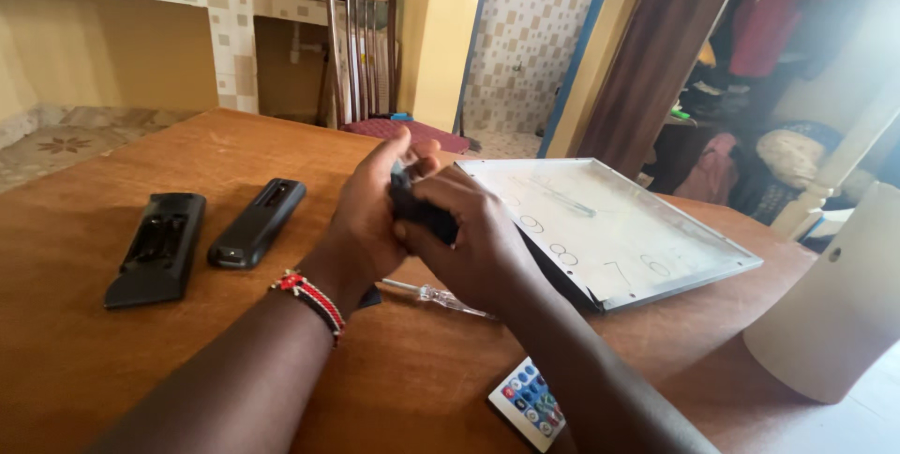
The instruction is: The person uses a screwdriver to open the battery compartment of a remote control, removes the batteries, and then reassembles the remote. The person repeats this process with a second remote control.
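Both hands meet above the wooden worktop (112, 379), the left hand (361, 220) and right hand (469, 243) each with grip closed around a small black device (424, 215); its long axis cannot be told, being mostly covered. Two black remotes (202, 234) lie left, pointing away; a clear-handled screwdriver (433, 297) lies beneath, a square wall clock (609, 229) just right, a small white remote (530, 404) near.

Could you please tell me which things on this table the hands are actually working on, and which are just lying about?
In hand: small black device, gripped by left hand and right hand.

Lying about: two black remotes, screwdriver, square wall clock, small white remote.
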